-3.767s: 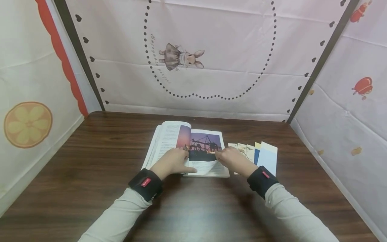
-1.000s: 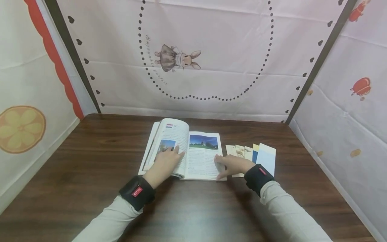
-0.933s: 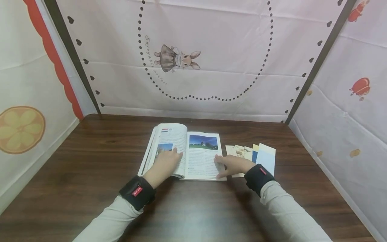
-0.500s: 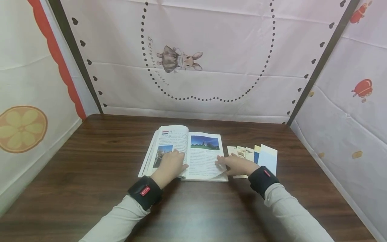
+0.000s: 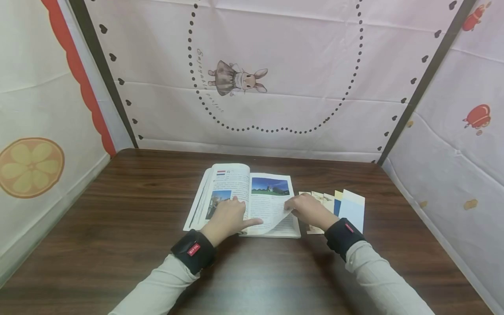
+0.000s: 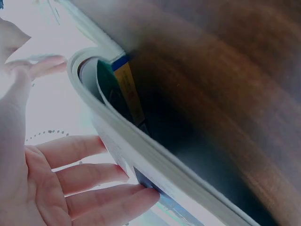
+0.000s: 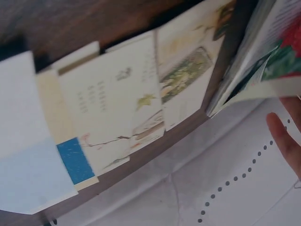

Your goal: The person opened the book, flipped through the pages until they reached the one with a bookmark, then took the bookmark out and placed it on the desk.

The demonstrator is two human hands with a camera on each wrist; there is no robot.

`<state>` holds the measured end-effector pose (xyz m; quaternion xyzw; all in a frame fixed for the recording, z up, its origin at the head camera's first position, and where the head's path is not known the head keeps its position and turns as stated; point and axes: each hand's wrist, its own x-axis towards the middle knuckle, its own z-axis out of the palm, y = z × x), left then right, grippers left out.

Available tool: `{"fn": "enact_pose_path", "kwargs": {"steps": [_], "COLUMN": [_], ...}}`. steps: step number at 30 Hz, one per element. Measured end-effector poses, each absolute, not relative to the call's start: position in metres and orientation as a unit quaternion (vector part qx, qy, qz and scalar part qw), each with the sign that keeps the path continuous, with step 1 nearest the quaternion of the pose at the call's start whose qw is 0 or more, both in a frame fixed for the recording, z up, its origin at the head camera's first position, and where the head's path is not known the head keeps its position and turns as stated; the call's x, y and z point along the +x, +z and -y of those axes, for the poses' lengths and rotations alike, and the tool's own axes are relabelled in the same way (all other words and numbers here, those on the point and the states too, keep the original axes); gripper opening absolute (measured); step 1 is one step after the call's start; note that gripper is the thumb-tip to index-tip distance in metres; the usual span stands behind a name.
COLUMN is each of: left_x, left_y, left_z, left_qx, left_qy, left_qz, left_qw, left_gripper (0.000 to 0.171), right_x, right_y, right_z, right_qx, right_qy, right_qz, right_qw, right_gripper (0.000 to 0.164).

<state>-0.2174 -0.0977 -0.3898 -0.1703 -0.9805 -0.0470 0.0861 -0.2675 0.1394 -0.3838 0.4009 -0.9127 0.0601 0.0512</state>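
An open book (image 5: 232, 178) lies on the table, its left stack of pages bulging up at the spine. My left hand (image 5: 229, 216) rests on the left page with fingers spread and thumb out toward the fold. In the left wrist view, that hand's fingers (image 6: 103, 202) lie against the page, close to the book's curved lower edge. My right hand (image 5: 309, 211) pinches the right-hand page (image 5: 267, 209) near its outer edge. That page's lower corner curls up off the sheet beneath it. In the right wrist view, the fingertips (image 7: 282, 136) show beside the raised page (image 7: 254, 94).
Several cards, beige ones (image 5: 328, 200) and a pale blue one (image 5: 352, 211), lie fanned on the brown wooden table (image 5: 157, 183) right of the book, partly under my right forearm. Printed cloth walls (image 5: 275, 65) enclose the table's back and sides.
A crane photo spread has given way to a windmill page. My left hand pressed the turned pages flatter and shifted toward the spine. My right hand has lifted the right page's lower corner.
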Motion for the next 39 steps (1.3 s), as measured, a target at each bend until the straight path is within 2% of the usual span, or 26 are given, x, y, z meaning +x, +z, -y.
{"fn": "enact_pose_path", "kwargs": {"steps": [8,16,19,24,27,29,31,35,39], "left_x": [-0.217,-0.217,-0.218,-0.220,-0.220,-0.220,-0.219,-0.219,-0.220], "left_y": [-0.391,-0.393,-0.392,-0.391,-0.391,-0.391,-0.390,-0.388,-0.387], "left_z": [0.094,0.086,0.084,0.080,0.078,0.077,0.077,0.076,0.076], "left_qx": [-0.184,-0.180,-0.168,-0.170,-0.174,-0.170,-0.168,-0.165,-0.168], "left_qy": [-0.018,0.024,0.027,0.035,0.035,0.025,0.016,0.011,0.014], "left_qz": [0.980,0.980,0.982,0.981,0.980,0.981,0.981,0.982,0.983], "left_qw": [0.071,0.087,0.086,0.087,0.087,0.091,0.091,0.086,0.078], "left_gripper": [0.074,0.079,0.071,0.048,0.041,0.038,0.033,0.028,0.029], "right_x": [-0.265,-0.263,-0.260,-0.258,-0.258,-0.259,-0.259,-0.261,-0.262], "right_y": [-0.368,-0.359,-0.357,-0.357,-0.359,-0.360,-0.361,-0.366,-0.376], "right_z": [-0.123,-0.115,-0.114,-0.115,-0.118,-0.121,-0.124,-0.131,-0.137], "right_qx": [0.402,0.425,0.428,0.422,0.397,0.365,0.331,0.288,0.287], "right_qy": [0.070,0.083,0.085,0.094,0.114,0.130,0.139,0.113,0.086], "right_qz": [0.898,0.877,0.872,0.872,0.880,0.894,0.915,0.950,0.950], "right_qw": [0.167,0.210,0.220,0.230,0.235,0.223,0.186,0.047,-0.086], "right_gripper": [0.021,0.021,0.022,0.023,0.031,0.040,0.046,0.055,0.075]}}
